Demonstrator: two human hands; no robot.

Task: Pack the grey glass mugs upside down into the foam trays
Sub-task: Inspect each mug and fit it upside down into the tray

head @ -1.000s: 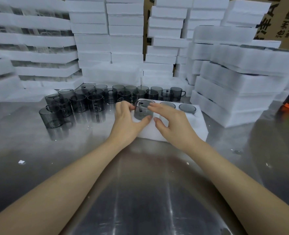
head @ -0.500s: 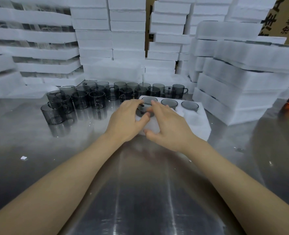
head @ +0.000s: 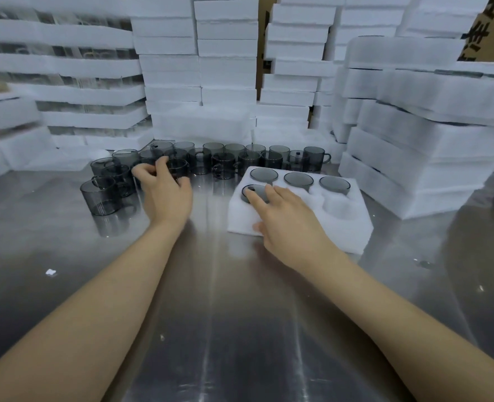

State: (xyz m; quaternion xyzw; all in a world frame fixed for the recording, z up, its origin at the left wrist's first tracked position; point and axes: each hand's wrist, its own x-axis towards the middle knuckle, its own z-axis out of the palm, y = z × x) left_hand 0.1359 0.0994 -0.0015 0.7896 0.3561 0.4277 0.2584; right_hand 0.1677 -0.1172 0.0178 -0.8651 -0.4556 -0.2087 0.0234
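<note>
The right hand (head: 286,221) presses straight fingers on an upturned mug (head: 257,187) in the foam tray (head: 341,227). The left hand (head: 164,192) curls among loose mugs (head: 99,195); whether it grips one cannot be told.

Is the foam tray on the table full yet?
Not full: the tray holds four upturned mugs, and its front right pocket is empty.

The surface (head: 225,329) before me is bare metal, brushed and glossy, with long pale streaks and blurred reflections. The mugs (head: 100,197) are smoky grey glass, clear, smooth and shiny. The tray (head: 312,230) is white foam, matt and soft-looking, slightly fuzzy at its cut edges. The stacks (head: 225,47) across the top of the frame are the same matt white foam. At upper right, cardboard (head: 489,30) is brown and dull.
</note>
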